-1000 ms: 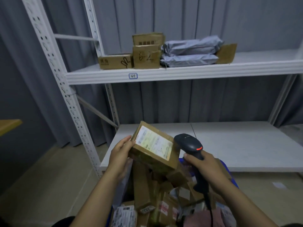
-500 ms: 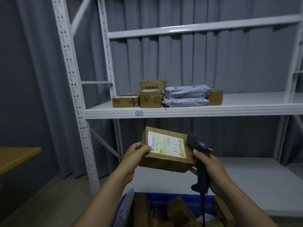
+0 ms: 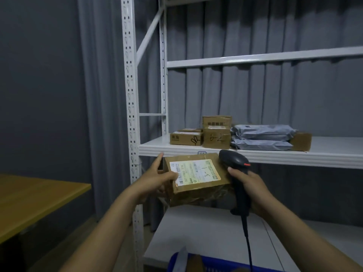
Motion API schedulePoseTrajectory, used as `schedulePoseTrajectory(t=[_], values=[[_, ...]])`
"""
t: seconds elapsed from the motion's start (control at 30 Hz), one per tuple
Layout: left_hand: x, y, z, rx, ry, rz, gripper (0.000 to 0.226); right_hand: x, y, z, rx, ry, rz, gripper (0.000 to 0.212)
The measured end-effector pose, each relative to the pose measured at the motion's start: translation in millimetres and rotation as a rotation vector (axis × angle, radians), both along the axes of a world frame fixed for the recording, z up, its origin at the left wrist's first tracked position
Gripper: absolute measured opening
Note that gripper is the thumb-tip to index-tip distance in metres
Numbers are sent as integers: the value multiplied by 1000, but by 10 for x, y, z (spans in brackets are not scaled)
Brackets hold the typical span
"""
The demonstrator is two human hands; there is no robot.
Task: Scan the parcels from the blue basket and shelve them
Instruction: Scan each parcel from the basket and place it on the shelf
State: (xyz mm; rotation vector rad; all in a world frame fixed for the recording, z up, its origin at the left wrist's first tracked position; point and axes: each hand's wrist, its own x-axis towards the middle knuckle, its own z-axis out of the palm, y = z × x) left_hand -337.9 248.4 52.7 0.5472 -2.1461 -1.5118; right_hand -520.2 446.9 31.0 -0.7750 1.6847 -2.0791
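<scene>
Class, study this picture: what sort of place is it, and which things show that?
Probably a parcel depot or stockroom. White metal shelving holds boxes and grey mailer bags; the left hand holds a labelled parcel and the right hand a barcode scanner, above a blue basket.

Brown matt cardboard, front face under shiny clear tape: parcel (image 3: 198, 190). Smooth paper: label (image 3: 194, 172). Matt black plastic: barcode scanner (image 3: 234, 163). Glossy white painted metal: shelving rack (image 3: 275, 157). Crinkled grey plastic film: mailer bags (image 3: 263, 132). Grey cloth: curtain (image 3: 255, 91). Blue plastic: basket (image 3: 220, 264).
</scene>
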Motion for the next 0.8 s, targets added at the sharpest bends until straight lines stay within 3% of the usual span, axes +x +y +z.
schedulePoseTrajectory(t=[0.1, 0.3, 0.47, 0.63, 0.8], values=[[100, -141, -17, 22, 19, 48, 55, 58, -236, 63, 3, 23, -5, 22], [103, -381, -113, 222, 213, 208, 34, 193, -648, 141, 10, 71, -25, 22], [38, -535, -136, 233, 284, 286, 44, 222, -927, 230, -60, 8, 2, 19], [21, -633, -221, 210, 232, 63, 62, 138, -1161, 287, -134, -114, 14, 30], [21, -685, -163, 198, 325, -33, 57, 83, -1251, 369, -127, -99, 32, 27]])
